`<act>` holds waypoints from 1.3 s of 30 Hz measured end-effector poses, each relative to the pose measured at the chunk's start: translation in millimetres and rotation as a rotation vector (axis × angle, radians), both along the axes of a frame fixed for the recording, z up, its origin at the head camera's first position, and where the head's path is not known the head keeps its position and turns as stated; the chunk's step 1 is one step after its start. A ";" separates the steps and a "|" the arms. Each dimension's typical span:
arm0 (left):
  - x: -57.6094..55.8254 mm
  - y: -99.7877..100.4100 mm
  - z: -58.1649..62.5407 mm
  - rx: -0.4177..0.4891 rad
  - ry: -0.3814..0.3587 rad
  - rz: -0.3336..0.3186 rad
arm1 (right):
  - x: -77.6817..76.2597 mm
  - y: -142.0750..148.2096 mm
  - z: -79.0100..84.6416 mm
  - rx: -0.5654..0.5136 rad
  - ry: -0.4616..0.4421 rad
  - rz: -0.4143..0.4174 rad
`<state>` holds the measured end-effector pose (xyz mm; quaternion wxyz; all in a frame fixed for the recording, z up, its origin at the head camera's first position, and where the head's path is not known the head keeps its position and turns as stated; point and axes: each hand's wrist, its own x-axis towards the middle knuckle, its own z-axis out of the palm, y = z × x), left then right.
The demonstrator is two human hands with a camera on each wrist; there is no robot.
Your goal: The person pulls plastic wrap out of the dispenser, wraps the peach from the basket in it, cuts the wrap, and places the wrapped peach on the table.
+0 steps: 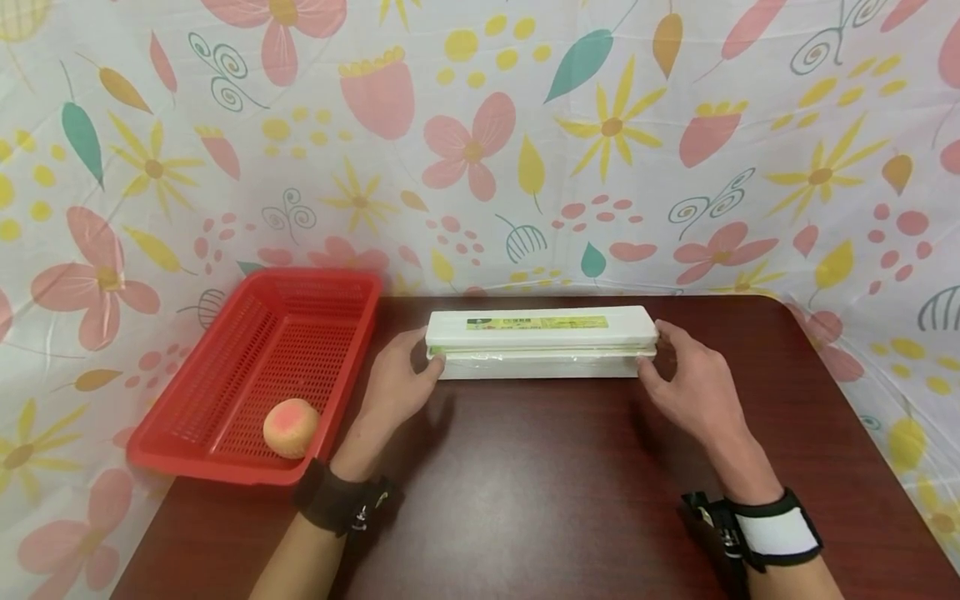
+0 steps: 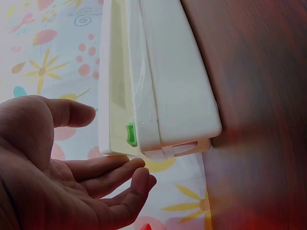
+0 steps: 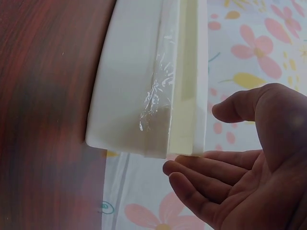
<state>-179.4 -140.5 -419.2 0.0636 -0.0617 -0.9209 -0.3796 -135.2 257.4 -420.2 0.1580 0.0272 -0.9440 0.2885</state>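
Note:
A long white cling film dispenser (image 1: 542, 367) lies crosswise on the table, with a yellow-green label on its lid (image 1: 540, 327). The lid is slightly raised, and its cream inner side shows in both wrist views. Clear film clings along the front edge, and a small green slider (image 2: 131, 134) sits near the left end. My left hand (image 1: 397, 375) is at that end, fingertips right at the lid's corner and thumb apart from the box. At the opposite end, my right hand (image 1: 697, 379) has its fingertips against the lid's end, with the thumb held away.
A red plastic basket (image 1: 356, 358) stands left of the dispenser, holding a round peach-coloured bun-like thing (image 1: 291, 427). The dark wooden table (image 1: 540, 500) meets a flower-printed cloth (image 1: 480, 233) behind it. Both wrists wear straps with small cameras.

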 end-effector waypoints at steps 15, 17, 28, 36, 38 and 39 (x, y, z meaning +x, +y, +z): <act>-1.9 -1.9 -0.9 0.015 0.045 -0.012 | -0.7 5.4 -2.4 -0.119 0.013 0.022; -1.7 -1.9 -0.3 0.022 0.046 -0.013 | -0.4 5.4 -2.9 -0.131 0.025 0.021; -3.6 -2.8 -0.6 0.062 0.053 -0.013 | -3.7 9.5 -5.3 -0.208 0.049 0.023; -5.7 -3.8 -2.5 0.110 0.066 -0.019 | -5.6 11.7 -6.3 -0.286 0.018 0.022; -6.7 -4.5 -3.4 0.123 0.063 -0.017 | -5.4 12.6 -6.4 -0.314 0.002 0.023; -7.3 -4.8 -4.0 0.133 0.060 -0.015 | -5.5 12.8 -6.4 -0.324 -0.003 0.023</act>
